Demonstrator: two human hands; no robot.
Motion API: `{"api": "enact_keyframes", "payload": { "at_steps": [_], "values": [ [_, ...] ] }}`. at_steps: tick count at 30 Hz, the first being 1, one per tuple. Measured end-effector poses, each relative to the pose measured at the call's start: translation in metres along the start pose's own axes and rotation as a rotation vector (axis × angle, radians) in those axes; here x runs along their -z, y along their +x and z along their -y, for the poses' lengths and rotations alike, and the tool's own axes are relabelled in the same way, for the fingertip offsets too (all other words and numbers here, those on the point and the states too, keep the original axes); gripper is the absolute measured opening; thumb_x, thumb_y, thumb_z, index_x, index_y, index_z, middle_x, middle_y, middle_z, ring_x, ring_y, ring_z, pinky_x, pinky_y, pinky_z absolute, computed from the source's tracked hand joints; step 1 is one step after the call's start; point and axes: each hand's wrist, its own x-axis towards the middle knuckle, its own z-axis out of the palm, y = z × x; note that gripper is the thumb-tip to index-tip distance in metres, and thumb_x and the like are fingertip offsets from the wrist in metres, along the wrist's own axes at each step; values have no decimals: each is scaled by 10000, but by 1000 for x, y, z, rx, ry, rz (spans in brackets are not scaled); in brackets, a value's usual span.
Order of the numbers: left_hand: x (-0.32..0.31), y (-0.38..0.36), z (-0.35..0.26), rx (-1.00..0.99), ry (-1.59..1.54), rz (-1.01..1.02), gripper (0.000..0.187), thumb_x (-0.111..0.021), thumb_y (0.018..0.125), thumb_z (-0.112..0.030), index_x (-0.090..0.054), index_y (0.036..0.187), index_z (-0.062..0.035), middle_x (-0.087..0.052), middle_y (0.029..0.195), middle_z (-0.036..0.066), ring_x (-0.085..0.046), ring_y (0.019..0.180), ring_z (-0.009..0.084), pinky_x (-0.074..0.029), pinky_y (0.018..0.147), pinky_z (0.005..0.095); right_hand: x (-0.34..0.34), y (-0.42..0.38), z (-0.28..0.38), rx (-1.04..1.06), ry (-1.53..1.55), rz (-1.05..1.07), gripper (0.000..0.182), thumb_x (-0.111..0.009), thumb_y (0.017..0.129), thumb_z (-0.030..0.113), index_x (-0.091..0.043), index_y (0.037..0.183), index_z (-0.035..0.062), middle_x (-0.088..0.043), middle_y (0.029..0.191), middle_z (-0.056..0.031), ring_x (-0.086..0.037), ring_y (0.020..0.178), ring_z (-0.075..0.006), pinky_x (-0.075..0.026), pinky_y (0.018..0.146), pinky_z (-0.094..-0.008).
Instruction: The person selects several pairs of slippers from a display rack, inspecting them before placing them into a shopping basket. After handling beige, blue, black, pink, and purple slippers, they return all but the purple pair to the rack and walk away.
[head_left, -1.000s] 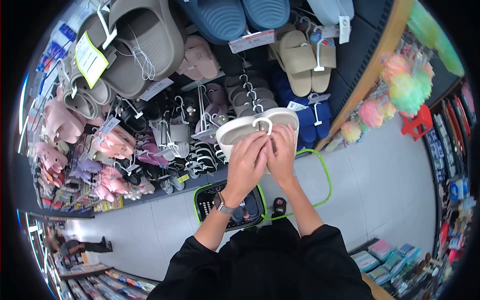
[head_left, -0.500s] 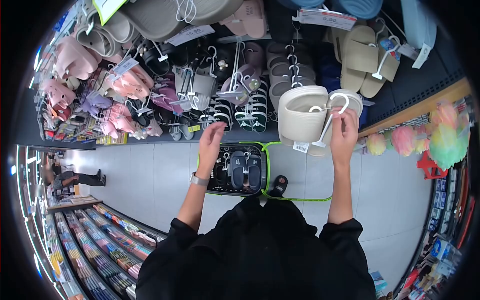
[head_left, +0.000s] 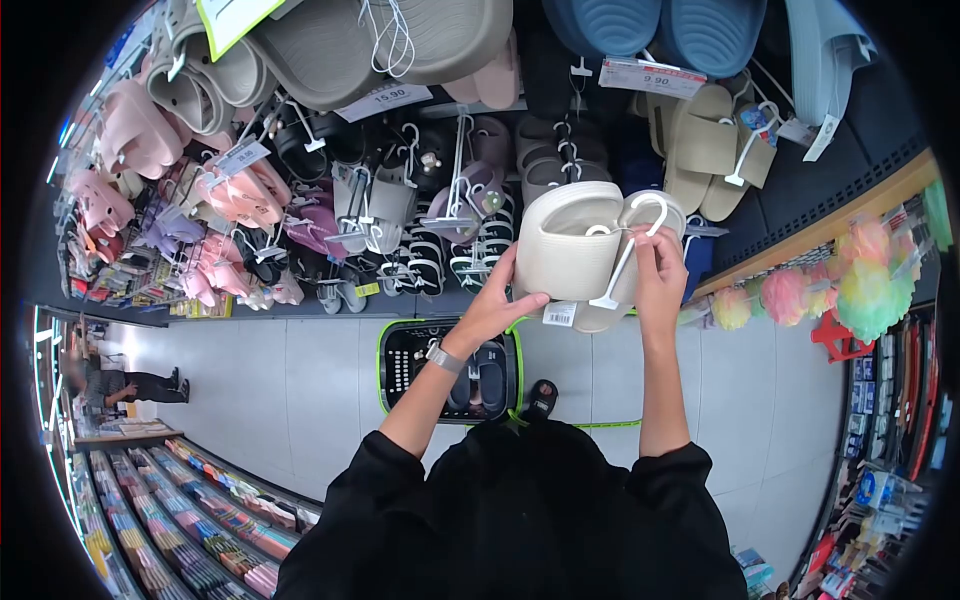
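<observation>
A pair of cream slide sandals (head_left: pixel 568 255) is held up in front of the shelf, with a barcode tag (head_left: pixel 559 315) at the lower edge. My right hand (head_left: pixel 660 280) pinches the white plastic hanger (head_left: pixel 621 275) that joins the pair. At the left sandal, my left hand (head_left: pixel 497 308) grips the side, its thumb in front and its other fingers partly hidden behind. Below my left forearm stands a black basket with a green rim (head_left: pixel 518 365) on the floor. Dark slide sandals (head_left: pixel 490 378) lie in it, partly covered by my wrist.
Racks of hanging footwear run across the front, with beige slides (head_left: pixel 705 150), blue slides (head_left: pixel 610 25) and pink clogs (head_left: pixel 140 130). Colourful bath puffs (head_left: pixel 785 297) hang at the right. A person (head_left: pixel 120 385) stands far left near shelves of packaged goods (head_left: pixel 190 510).
My left hand has moved right and taken hold of the left cream sandal. The pair has shifted slightly left in my right hand, and the view has shifted a little.
</observation>
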Motion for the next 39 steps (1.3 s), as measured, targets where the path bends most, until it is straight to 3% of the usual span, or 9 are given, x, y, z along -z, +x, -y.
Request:
{"api": "enact_keyframes", "payload": {
  "at_steps": [10, 11, 14, 22, 27, 30, 34, 39],
  "values": [
    [17, -17, 17, 4, -49, -125, 730, -727, 757, -165, -333, 1345, 16, -457, 1294, 142, -417, 1213, 208, -307, 1035, 325, -28, -5, -13, -1, -20, 49, 126, -544, 863, 79, -617, 834, -19, -605, 899, -75, -553, 868, -180, -412, 805, -276],
    [21, -19, 13, 14, -46, -103, 691, -699, 771, -99, -334, 1346, 13, -461, 1294, 106, -418, 1212, 185, -299, 1043, 332, -31, -7, -13, -40, 14, 62, 129, -540, 864, 77, -616, 828, -21, -604, 897, -72, -553, 868, -173, -413, 804, -273],
    [24, -28, 10, 2, -107, -166, 657, -720, 769, -160, -386, 1311, 3, -492, 1238, 99, -458, 1141, 169, -348, 996, 306, -36, -9, -7, -85, 44, 84, 134, -535, 865, 73, -618, 821, -23, -601, 891, -68, -552, 865, -163, -413, 803, -265],
    [50, -31, 13, -22, -152, -11, 666, -664, 829, -190, -322, 1376, -24, -421, 1333, 125, -417, 1213, 206, -328, 1032, 332, -43, 0, 10, -100, 0, 121, 159, -530, 873, 90, -616, 850, -42, -580, 874, -61, -537, 828, -135, -408, 776, -239],
    [64, 6, -9, -50, -39, -161, 566, -618, 868, -211, -371, 1335, -7, -464, 1296, 152, -476, 1165, 225, -390, 982, 336, -37, 13, 3, -100, 133, 45, 193, -552, 882, 118, -587, 813, -58, -554, 838, -63, -516, 775, -125, -403, 720, -237],
    [62, 49, -41, -164, 50, -240, 440, -594, 884, -191, -458, 1255, 3, -534, 1214, 141, -525, 1099, 206, -425, 936, 314, -37, 22, -11, -76, 104, -32, 202, -547, 869, 131, -610, 824, -56, -585, 878, -95, -557, 802, -175, -420, 736, -271],
    [37, 105, -81, -209, 49, -196, 340, -558, 897, -148, -516, 1205, -7, -574, 1158, 112, -540, 1058, 169, -418, 930, 294, -38, 33, -36, -33, 61, -76, 161, -541, 815, 109, -634, 803, -23, -603, 870, -139, -572, 848, -279, -430, 774, -342],
    [7, 153, -99, -235, 155, -146, 345, -546, 909, -140, -505, 1202, 37, -578, 1173, 119, -533, 1077, 164, -395, 950, 273, -33, 38, -44, 4, 22, -173, 121, -560, 791, 108, -632, 752, 19, -583, 842, -110, -528, 866, -277, -412, 765, -362]
  ]
}}
